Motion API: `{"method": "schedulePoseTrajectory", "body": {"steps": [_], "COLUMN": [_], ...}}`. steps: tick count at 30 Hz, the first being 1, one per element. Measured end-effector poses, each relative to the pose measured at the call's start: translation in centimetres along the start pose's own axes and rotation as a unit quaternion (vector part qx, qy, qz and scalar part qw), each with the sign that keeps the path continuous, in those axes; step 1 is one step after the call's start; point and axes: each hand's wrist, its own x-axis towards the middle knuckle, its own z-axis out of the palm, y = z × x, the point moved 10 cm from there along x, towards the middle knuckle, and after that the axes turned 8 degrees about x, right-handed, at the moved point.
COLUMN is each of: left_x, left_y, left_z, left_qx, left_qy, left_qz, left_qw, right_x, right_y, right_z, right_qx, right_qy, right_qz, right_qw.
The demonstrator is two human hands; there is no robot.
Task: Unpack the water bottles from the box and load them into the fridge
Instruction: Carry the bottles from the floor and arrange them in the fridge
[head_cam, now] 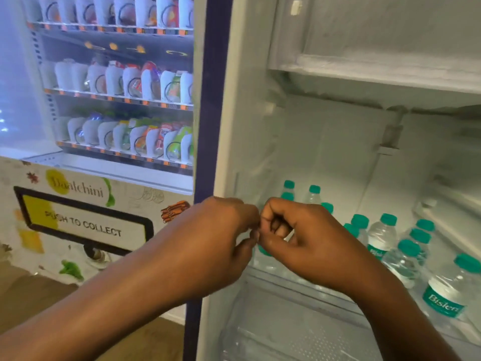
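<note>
Your left hand (221, 238) and right hand (296, 238) meet at centre frame with fingers curled and fingertips touching, in front of the open fridge (325, 142). Whether they pinch anything cannot be told. Behind them, green-capped water bottles (382, 235) stand upright on the fridge shelf (283, 281) toward the lower right. One green cap peeks out just below your right thumb. A lit vending machine (117, 87) fills the upper left.

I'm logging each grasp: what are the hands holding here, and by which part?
It cannot be told. The left hand and right hand meet with curled fingers before the open fridge; anything between them is hidden.
</note>
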Motion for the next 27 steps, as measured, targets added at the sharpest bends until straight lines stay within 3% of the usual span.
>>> {"method": "schedulePoseTrajectory", "body": {"steps": [7,14,20,27], "left_x": [-8.8,-20.5,-34.5,-51.6], "left_y": [-7.5,-17.5,-24.9,-29.0], "left_z": [3.2,10.8,18.6,25.3], "left_qx": [-0.001,-0.019,-0.068,-0.021], "left_qy": [-0.057,-0.140,-0.219,-0.327], "left_qz": [-0.085,-0.222,-0.377,-0.508], "left_qw": [0.995,0.965,0.898,0.797], "right_x": [-1.0,-2.0,-4.8,-10.3], "right_y": [-3.5,-3.0,-2.3,-2.0], "right_z": [10.5,26.8,41.3,55.1], "right_qx": [0.034,0.060,0.057,0.079], "right_qy": [-0.090,-0.216,-0.333,-0.448], "right_qz": [-0.052,-0.035,-0.028,-0.014], "right_qw": [0.994,0.974,0.941,0.890]}}
